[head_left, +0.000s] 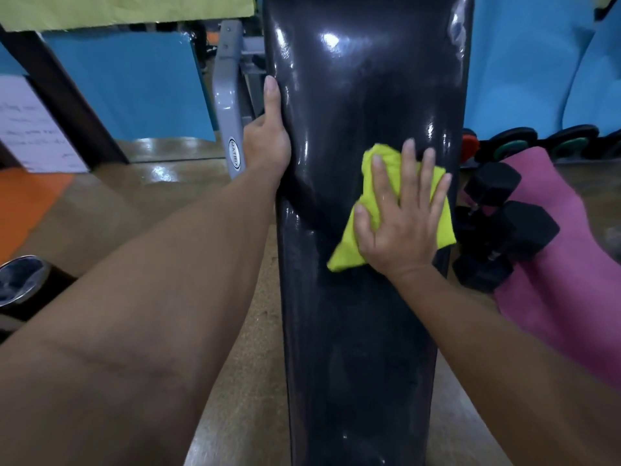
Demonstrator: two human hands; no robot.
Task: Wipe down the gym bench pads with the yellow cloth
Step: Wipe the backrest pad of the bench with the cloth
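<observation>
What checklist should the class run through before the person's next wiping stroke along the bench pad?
1. Right hand flat on the yellow cloth: ok.
2. Cloth lying on the bench pad: ok.
3. Left hand steadying the pad's left edge: ok.
4. Pad ahead of the cloth free of objects: ok.
5. Dumbbells clear of the pad, on the floor to its right: ok.
6. Near end of the pad wiped: cannot tell.

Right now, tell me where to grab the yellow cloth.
Take the yellow cloth by its loose lower-left corner, coming from the left. That corner sticks out free on the bench pad, while the right hand lies flat over the middle.
</observation>
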